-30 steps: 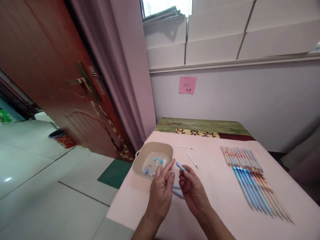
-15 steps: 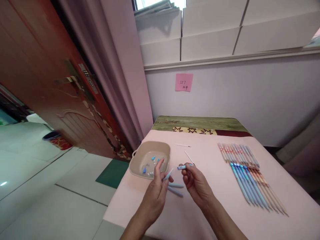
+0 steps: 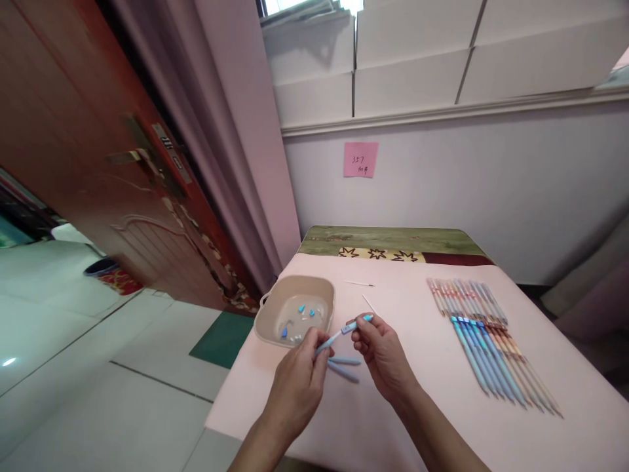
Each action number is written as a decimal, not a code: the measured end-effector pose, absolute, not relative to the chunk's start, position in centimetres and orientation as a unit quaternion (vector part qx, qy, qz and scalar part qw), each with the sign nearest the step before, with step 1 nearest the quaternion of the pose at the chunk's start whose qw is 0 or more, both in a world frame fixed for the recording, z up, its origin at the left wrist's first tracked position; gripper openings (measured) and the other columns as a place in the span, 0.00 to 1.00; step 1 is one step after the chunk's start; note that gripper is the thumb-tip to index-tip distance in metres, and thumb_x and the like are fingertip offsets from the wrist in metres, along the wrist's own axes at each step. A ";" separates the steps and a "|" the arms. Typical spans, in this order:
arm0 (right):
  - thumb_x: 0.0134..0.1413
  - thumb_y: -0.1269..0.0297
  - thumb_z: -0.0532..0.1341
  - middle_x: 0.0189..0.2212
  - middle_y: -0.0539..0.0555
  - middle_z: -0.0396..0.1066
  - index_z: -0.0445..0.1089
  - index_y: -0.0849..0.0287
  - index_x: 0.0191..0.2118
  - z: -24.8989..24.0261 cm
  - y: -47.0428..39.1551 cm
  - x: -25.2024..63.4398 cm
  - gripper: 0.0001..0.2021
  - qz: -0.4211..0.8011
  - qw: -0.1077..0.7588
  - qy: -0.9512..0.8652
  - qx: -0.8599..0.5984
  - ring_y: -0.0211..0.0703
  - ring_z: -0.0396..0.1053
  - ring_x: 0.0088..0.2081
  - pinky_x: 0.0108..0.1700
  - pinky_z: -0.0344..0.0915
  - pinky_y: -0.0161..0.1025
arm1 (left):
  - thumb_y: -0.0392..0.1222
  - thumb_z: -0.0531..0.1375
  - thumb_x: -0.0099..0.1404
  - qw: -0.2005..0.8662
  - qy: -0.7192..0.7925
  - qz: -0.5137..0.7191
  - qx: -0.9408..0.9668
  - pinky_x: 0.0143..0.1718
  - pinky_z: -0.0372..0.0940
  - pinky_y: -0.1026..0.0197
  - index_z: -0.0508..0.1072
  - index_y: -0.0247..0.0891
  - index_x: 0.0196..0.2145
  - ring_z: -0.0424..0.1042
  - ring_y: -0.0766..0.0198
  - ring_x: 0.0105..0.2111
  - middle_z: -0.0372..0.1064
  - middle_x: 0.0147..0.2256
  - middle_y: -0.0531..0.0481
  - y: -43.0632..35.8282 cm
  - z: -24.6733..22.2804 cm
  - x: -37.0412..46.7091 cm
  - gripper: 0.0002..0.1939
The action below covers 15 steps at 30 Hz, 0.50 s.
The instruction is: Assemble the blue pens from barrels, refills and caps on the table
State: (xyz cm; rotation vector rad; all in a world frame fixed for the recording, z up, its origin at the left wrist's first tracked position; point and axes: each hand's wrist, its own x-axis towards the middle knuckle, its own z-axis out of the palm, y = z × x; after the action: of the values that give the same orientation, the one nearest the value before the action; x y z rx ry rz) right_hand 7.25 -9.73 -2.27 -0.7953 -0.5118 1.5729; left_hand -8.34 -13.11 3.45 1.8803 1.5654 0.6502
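A light-blue lower pen barrel (image 3: 324,345) is pinched by the left hand (image 3: 297,377) above the desk (image 3: 373,419), the right hand (image 3: 383,353) gripping the upper barrel (image 3: 349,327). Beyond, a beige basin (image 3: 268,319) holds turquoise pieces (image 3: 301,308), a blue piece (image 3: 284,332), perhaps clips, and pale bits (image 3: 296,339).

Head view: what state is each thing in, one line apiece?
Left hand: closed on blue barrel
Right hand: closed on blue sleeve
White rod: showing between barrel and sleeve
Two loose barrels: lying on table
Two thin sticks: lying apart
Pens: lying in two rows
Tub: open-topped, holding small pieces
Door: open
Pink note: stuck to wall
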 end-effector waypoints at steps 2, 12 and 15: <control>0.43 0.57 0.72 0.28 0.51 0.72 0.71 0.61 0.31 -2.2 -9.8 7.2 0.15 0.682 0.602 -0.234 -0.343 0.32 0.66 0.27 0.28 0.65 0.28 | 0.42 0.48 0.68 0.288 0.594 0.236 0.713 0.38 0.60 0.59 0.65 0.43 0.39 0.71 0.58 0.37 0.73 0.37 0.49 -13.2 3.7 -8.3 0.07; 0.45 0.55 0.70 0.23 0.49 0.69 0.71 0.60 0.35 -1.5 -10.4 6.9 0.16 0.642 0.594 -0.315 -0.368 0.36 0.67 0.26 0.28 0.65 0.32 | 0.43 0.54 0.64 0.325 0.562 0.334 0.684 0.37 0.62 0.59 0.72 0.43 0.39 0.73 0.55 0.36 0.76 0.36 0.46 -13.1 3.5 -7.8 0.08; 0.46 0.54 0.69 0.24 0.49 0.69 0.72 0.60 0.38 -1.4 -10.3 7.2 0.17 0.635 0.587 -0.339 -0.372 0.36 0.67 0.26 0.28 0.65 0.32 | 0.43 0.54 0.65 0.353 0.552 0.348 0.670 0.38 0.63 0.59 0.72 0.42 0.41 0.74 0.55 0.37 0.76 0.37 0.46 -13.1 3.6 -7.6 0.09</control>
State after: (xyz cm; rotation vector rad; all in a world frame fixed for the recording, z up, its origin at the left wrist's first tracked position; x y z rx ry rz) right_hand 7.17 -10.33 -1.35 -0.8661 -0.7901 1.4800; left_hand -7.56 -13.06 3.57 1.7337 1.4267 0.9012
